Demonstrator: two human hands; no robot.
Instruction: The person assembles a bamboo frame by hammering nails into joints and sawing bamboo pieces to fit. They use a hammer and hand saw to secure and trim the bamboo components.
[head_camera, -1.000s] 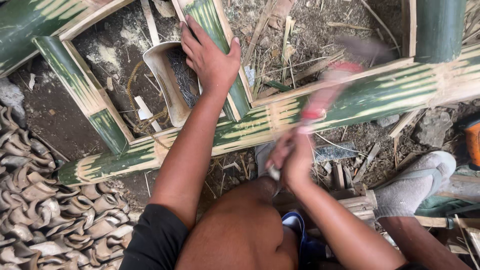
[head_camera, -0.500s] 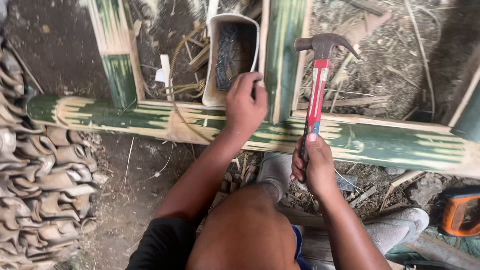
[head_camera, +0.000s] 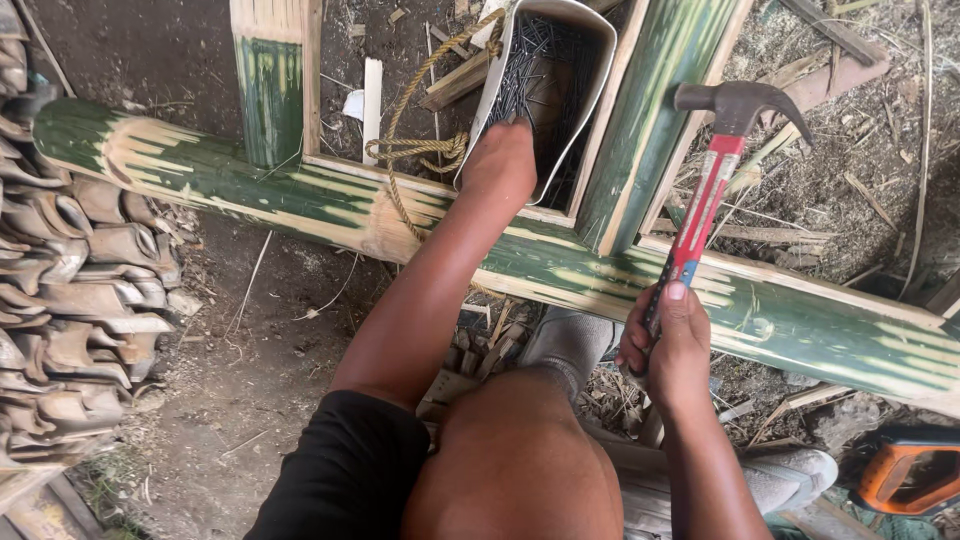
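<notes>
Left hand (head_camera: 500, 160) has moved off the bamboo pole (head_camera: 560, 265) into the nail box (head_camera: 545, 95), fingers hidden; right hand (head_camera: 670, 350) grips the hammer (head_camera: 705, 190) above the pole.

My left hand (head_camera: 500, 158) reaches into the white tub (head_camera: 590, 100) of nails (head_camera: 530, 55), fingers hidden inside. My right hand (head_camera: 672, 345) grips the hammer (head_camera: 710, 180) low on its red handle, head up, over the long bamboo pole (head_camera: 280, 195). A rope (head_camera: 415, 150) loops by the tub. Stacked tiles (head_camera: 70, 290) lie left.
</notes>
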